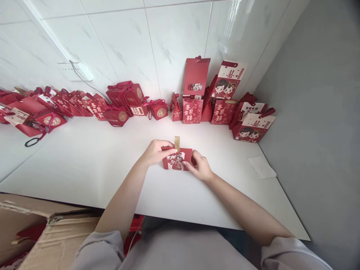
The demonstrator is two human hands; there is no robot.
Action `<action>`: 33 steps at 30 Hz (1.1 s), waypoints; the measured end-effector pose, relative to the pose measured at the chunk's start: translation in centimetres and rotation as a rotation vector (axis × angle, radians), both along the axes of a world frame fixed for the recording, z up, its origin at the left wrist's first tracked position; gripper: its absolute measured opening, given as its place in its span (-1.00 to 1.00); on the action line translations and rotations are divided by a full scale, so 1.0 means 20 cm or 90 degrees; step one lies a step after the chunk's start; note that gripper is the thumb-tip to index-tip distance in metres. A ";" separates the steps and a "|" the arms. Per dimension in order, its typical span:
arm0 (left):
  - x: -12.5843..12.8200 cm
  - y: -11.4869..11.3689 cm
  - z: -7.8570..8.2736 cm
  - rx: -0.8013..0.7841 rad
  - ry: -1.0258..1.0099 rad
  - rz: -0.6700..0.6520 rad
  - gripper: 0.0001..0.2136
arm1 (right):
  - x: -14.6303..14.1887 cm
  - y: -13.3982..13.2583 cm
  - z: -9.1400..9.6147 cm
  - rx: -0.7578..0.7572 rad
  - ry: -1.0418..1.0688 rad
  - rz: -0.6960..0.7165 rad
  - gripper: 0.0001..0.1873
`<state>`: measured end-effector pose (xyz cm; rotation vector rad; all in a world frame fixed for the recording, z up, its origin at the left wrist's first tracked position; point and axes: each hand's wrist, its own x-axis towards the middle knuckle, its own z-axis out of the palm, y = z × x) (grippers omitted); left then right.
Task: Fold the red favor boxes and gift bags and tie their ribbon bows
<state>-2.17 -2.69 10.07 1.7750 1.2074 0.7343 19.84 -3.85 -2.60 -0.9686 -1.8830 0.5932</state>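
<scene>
A red paper gift box (176, 160) with printed figures on its front and a gold ribbon loop (177, 143) on top stands on the white table (92, 157). My left hand (159, 150) pinches the box's top edge beside the ribbon, thumb in front and fingers behind. At the box's right side, my right hand (200, 165) grips it with the thumb on the front; its other fingers are partly hidden behind the side. The back of the box is out of sight.
Along the tiled wall stand several red gift boxes (192, 111), some stacked. A cardboard carton (56, 240) with red items sits below the table at lower left. White paper (262, 167) lies near the grey partition (315, 123). A black ring (32, 142) lies at left.
</scene>
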 end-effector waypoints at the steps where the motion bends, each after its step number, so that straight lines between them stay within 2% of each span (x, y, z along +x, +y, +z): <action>1: -0.01 0.00 0.01 0.001 -0.005 -0.012 -0.73 | -0.01 0.00 0.00 0.024 -0.033 -0.004 -0.73; 2: -0.01 -0.01 0.02 0.029 -0.010 -0.008 -0.75 | -0.01 -0.01 0.00 0.042 -0.055 0.001 -0.72; 4: -0.01 -0.04 0.05 0.163 0.003 0.060 -0.75 | -0.02 -0.01 0.01 0.065 -0.077 0.011 -0.64; 6: 0.00 -0.10 0.09 0.320 0.066 0.197 -0.75 | -0.03 -0.03 0.03 0.083 -0.091 0.015 -0.60; 7: 0.01 -0.13 0.12 0.355 0.114 0.261 -0.79 | -0.03 -0.05 0.04 0.093 -0.100 0.022 -0.61; 9: 0.04 -0.19 0.17 0.321 0.195 0.345 -0.79 | -0.07 -0.09 0.06 0.112 -0.114 0.054 -0.68; 11: 0.07 -0.23 0.22 0.230 0.220 0.364 -0.68 | -0.11 -0.14 0.07 0.153 -0.142 0.132 -0.73; 13: 0.08 -0.23 0.25 0.173 0.228 0.339 -0.59 | -0.17 -0.20 0.08 0.235 -0.191 0.231 -0.65; 15: 0.08 -0.18 0.26 0.148 0.279 0.281 -0.61 | -0.21 -0.26 0.07 0.326 -0.231 0.295 -0.62; 18: 0.07 -0.07 0.27 0.130 0.372 0.159 -0.62 | -0.25 -0.31 0.05 0.399 -0.248 0.309 -0.67; 20: 0.05 -0.01 0.31 0.134 0.418 0.132 -0.73 | -0.25 -0.32 0.04 0.423 -0.268 0.307 -0.68; 22: 0.04 0.01 0.36 0.118 0.512 0.128 -0.80 | -0.24 -0.31 0.03 0.441 -0.300 0.296 -0.67; 24: 0.02 0.02 0.43 0.062 0.602 0.089 -0.81 | -0.22 -0.29 0.03 0.444 -0.323 0.279 -0.67; 27: -0.02 0.03 0.51 -0.016 0.600 0.040 -0.60 | -0.20 -0.26 0.03 0.429 -0.327 0.272 -0.67; 30: -0.05 0.04 0.52 -0.036 0.561 0.007 -0.56 | -0.20 -0.26 0.02 0.419 -0.313 0.275 -0.67; 33: -0.06 0.05 0.50 -0.021 0.538 -0.011 -0.59 | -0.21 -0.27 0.02 0.414 -0.302 0.274 -0.69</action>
